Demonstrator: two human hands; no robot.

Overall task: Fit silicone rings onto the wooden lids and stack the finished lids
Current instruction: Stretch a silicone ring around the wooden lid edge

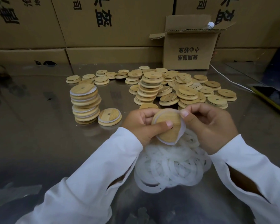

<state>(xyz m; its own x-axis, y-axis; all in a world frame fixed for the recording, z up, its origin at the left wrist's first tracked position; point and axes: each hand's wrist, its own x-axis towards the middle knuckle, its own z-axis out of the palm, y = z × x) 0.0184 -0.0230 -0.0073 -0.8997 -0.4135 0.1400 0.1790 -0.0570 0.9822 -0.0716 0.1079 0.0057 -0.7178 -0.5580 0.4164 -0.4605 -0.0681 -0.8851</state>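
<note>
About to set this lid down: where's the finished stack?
Head view, left of centre on the steel table: the finished stack stands left of the left hand, a single ringed lid beside its base.

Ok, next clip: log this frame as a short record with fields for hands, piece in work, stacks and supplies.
Left: left hand grips wooden lid, thumb on its face
Right: right hand pinches silicone ring at the lid's upper edge
Ring state: partly on, loose along the right side
Finished: finished stack at left, one ringed lid beside it
Supplies: bare lids heaped behind the hands; ring pile below them
Other: open cardboard box at back, phone at right edge
</note>
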